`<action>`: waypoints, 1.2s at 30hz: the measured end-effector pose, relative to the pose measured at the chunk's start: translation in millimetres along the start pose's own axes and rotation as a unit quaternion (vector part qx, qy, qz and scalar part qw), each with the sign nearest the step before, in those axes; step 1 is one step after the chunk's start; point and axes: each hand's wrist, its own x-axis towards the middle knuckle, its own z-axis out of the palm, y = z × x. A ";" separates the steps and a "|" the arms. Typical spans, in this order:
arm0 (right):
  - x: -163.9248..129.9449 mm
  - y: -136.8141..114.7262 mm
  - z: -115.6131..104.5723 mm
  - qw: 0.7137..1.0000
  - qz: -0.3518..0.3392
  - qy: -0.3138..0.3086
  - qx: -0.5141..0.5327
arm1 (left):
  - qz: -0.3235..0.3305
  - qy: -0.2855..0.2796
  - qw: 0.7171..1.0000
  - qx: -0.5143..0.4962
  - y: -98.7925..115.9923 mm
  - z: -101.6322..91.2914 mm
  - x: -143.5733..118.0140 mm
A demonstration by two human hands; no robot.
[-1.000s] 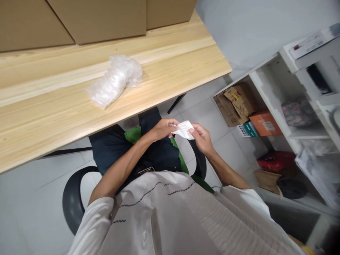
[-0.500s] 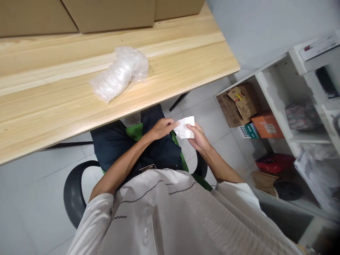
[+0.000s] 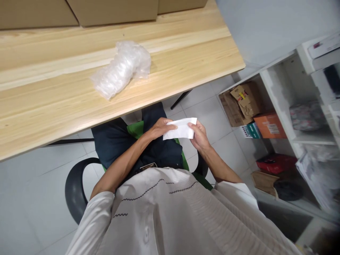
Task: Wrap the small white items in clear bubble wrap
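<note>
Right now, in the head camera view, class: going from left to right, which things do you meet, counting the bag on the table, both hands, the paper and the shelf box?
Clear plastic bag → left hand → white paper → right hand → orange box.

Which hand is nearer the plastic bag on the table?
Left. The left hand sits below the plastic bag, off the table edge; the right hand is farther right. Both hold the white paper.

White paper [image 3: 180,129] between both hands; clear plastic bag [image 3: 120,68] on pale wood table [image 3: 186,60] above them; green seat [image 3: 135,129] beneath.
</note>
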 end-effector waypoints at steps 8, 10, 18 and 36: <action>0.2 -1.2 -0.5 0.999 -0.006 -0.019 -0.027 | -0.036 0.044 0.994 -0.089 -3.5 -5.5 0.1; 0.2 -1.7 1.0 0.999 -0.008 -0.021 -0.043 | -0.027 0.034 0.996 -0.081 -4.0 -10.6 0.9; 4.2 0.1 10.3 0.998 -0.046 0.002 -0.046 | -0.048 0.018 0.994 -0.096 -4.8 -0.6 0.3; 12.2 22.7 15.0 0.989 -0.100 0.029 -0.108 | -0.017 0.045 0.997 -0.066 -2.8 7.5 -1.1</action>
